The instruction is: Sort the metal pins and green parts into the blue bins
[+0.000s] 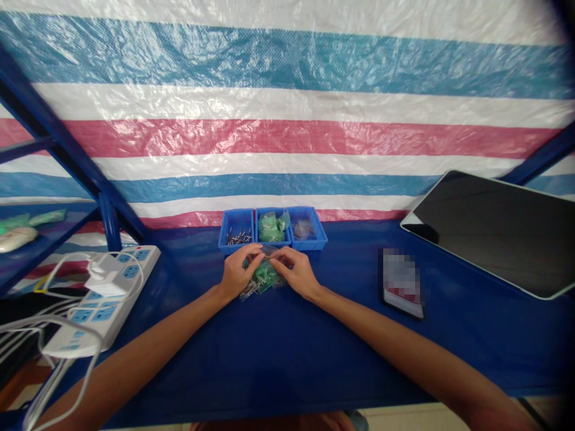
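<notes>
Both my hands meet over a small heap at the middle of the blue table. My left hand (pixel 241 270) and my right hand (pixel 297 270) pinch the upper edge of a clear plastic bag (pixel 270 250) between thumbs and fingers. Under and between them lies a pile of small green packets (pixel 265 275) with clear wrapping and thin metallic pieces. Just behind stand three blue bins. The left bin (pixel 222 238) holds loose metal pins or screws, the middle bin (pixel 274 243) green packets (pixel 272 227), the right bin (pixel 314 244) small clear bags (pixel 303 228).
At left lies a white power strip (pixel 130 293) with a plugged-in charger (pixel 108 275) and tangled white cables. A phone (pixel 402 284) rests to the right, with a large dark-screened tablet or monitor (pixel 498 233) beyond it. Blue frame posts and a striped sheet (pixel 287 137) border the table (pixel 269 359).
</notes>
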Demonstrator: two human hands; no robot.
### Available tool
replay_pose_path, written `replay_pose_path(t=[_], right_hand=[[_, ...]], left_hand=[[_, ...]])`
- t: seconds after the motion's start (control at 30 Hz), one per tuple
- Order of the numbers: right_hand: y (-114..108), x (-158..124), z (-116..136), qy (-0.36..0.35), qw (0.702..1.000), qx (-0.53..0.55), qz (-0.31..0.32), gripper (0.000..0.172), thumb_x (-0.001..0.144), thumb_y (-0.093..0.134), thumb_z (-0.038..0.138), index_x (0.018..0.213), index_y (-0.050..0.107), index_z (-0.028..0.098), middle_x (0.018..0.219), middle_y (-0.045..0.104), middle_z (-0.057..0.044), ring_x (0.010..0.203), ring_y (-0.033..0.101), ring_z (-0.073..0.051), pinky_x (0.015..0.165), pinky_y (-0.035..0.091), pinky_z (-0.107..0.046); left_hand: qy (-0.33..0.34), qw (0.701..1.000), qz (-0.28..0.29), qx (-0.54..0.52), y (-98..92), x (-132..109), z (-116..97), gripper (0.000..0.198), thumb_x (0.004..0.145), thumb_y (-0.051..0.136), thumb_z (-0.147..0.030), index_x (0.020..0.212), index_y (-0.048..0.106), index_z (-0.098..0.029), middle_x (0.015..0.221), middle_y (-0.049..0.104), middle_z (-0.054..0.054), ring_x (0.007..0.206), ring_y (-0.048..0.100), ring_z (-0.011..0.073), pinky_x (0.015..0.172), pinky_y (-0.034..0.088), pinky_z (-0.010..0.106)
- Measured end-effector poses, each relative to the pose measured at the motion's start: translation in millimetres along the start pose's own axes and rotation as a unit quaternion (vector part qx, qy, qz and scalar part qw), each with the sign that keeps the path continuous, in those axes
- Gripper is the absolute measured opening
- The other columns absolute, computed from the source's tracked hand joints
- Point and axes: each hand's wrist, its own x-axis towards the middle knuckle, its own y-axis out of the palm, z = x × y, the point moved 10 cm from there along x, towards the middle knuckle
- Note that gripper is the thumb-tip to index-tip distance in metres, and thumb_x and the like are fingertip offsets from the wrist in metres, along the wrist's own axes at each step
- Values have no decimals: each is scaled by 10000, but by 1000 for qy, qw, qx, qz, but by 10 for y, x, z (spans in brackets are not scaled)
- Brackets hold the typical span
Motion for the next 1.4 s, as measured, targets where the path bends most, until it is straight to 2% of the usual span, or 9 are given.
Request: replay_pose_path(t=[0.07, 0.13, 0.2, 0.37, 0.47, 0.63, 0.8, 0.97, 1.4], right_hand=[[-11, -12, -53, 19, 999, 27, -10, 203, 826, 608, 344, 976, 623, 207, 774, 636, -6, 604, 570, -127, 571, 462, -243], [-45, -27, -94, 37, 996, 71, -32, 346, 807, 632, 339, 1119, 538, 222, 768, 639, 10, 558, 574, -120, 551, 473, -242], [-80, -40, -107, 48, 992, 108, -53, 438, 791, 650, 336, 1171, 461, 231, 756, 638, 24, 524, 576, -117, 526, 479, -239], [-100, -46, -92, 61, 987, 131, -65, 333, 794, 639, 369, 1051, 486, 223, 739, 640, 22, 502, 580, -112, 492, 484, -227], [-101, -43, -118, 64, 984, 149, -74, 314, 785, 650, 372, 1016, 502, 218, 726, 639, 21, 479, 570, -108, 461, 476, -221], [-114, -49, -143, 57, 988, 120, -75, 248, 790, 639, 407, 897, 602, 186, 740, 654, -16, 480, 559, -112, 479, 491, -243], [-104, -52, 39, -4, 998, 48, -42, 236, 816, 622, 365, 977, 657, 196, 843, 665, -38, 598, 588, -126, 591, 501, -259], [-156, -39, 165, -43, 997, 15, -63, 145, 846, 592, 315, 892, 676, 207, 881, 631, -44, 681, 581, -133, 614, 480, -256], [-145, -49, 145, -47, 997, 10, -57, 163, 852, 586, 318, 923, 695, 220, 906, 597, -47, 688, 565, -131, 613, 481, -266]], left_hand=[[1, 1000, 1, 1, 4, 1, 0, 190, 848, 586, -272, 995, 625, -157, 901, 694, 44, 688, 640, 108, 711, 523, 228], [-1, 1000, 5, 2, 9, 4, 3, 199, 844, 592, -266, 1007, 618, -156, 898, 692, 43, 671, 633, 103, 699, 521, 224], [-1, 1000, 11, -1, 12, 7, -4, 213, 845, 588, -257, 1032, 606, -155, 895, 689, 42, 649, 622, 98, 686, 519, 223], [26, 998, 40, -36, 38, 17, -98, 328, 846, 586, -244, 1161, 552, -158, 889, 674, 48, 633, 601, 94, 648, 520, 223], [59, 996, 55, -28, 65, 19, -158, 389, 818, 634, -263, 1187, 554, -172, 971, 655, 72, 688, 609, 107, 683, 531, 249], [84, 995, 60, -14, 98, 13, -148, 204, 859, 581, -232, 1046, 651, -193, 1010, 636, 71, 935, 613, 157, 844, 513, 308], [68, 997, 39, -22, 51, 13, -87, 183, 866, 571, -220, 1017, 671, -199, 908, 626, 49, 831, 600, 127, 760, 507, 264], [65, 997, 28, -35, 34, 2, -74, 185, 842, 605, -211, 1009, 686, -213, 824, 544, 20, 698, 531, 89, 616, 455, 216], [67, 996, 14, -54, -2, 7, -100, 184, 840, 609, -224, 1002, 694, -209, 838, 585, 31, 712, 561, 99, 633, 477, 226]])
